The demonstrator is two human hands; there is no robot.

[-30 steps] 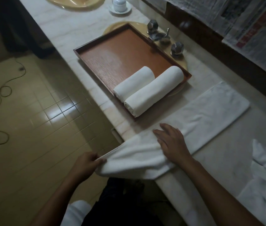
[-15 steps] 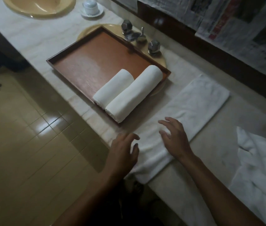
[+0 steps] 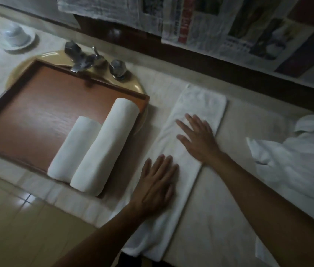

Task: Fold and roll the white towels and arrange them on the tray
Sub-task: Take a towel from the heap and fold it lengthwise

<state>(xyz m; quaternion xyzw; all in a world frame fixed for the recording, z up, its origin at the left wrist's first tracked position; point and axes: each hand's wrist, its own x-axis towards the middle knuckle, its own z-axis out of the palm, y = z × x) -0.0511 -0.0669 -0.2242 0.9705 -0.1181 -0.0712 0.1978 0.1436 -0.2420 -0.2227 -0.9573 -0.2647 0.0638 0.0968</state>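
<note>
Fingers of the left hand and right hand lie straight, flat on the folded towel. A short roll and a long roll touch on the tray.

Bathroom, marble vanity counter, yellow basin with chrome taps, tiled floor

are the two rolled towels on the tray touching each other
Touching. The head view shows the shorter roll pressed along the longer roll, with no tray wood between them.
</note>
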